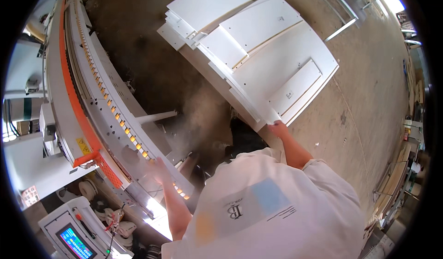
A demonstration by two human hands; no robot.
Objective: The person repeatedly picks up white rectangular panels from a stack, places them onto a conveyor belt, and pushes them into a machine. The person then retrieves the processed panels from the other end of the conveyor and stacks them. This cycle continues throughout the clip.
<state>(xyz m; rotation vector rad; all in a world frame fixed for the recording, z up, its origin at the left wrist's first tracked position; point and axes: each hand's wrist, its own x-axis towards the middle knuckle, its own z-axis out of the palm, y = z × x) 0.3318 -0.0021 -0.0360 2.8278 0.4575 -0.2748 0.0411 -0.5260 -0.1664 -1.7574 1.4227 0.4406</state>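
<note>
My right hand (278, 129) reaches the near corner of a stack of white panels (272, 83). Its fingers are curled at the end of a narrow white panel (263, 112), which looks smeared by motion along the stack's left edge. My left hand (159, 170) is blurred above the near end of a rail with yellow rollers (121, 122), and its fingers cannot be made out. Whether that hand touches the rail is unclear.
A long machine with an orange rail (69, 86) runs along the left. A control box with a lit screen (75, 242) stands at the lower left. A grey bar (157, 117) juts out from the machine. Boards (392, 178) lean at the far right.
</note>
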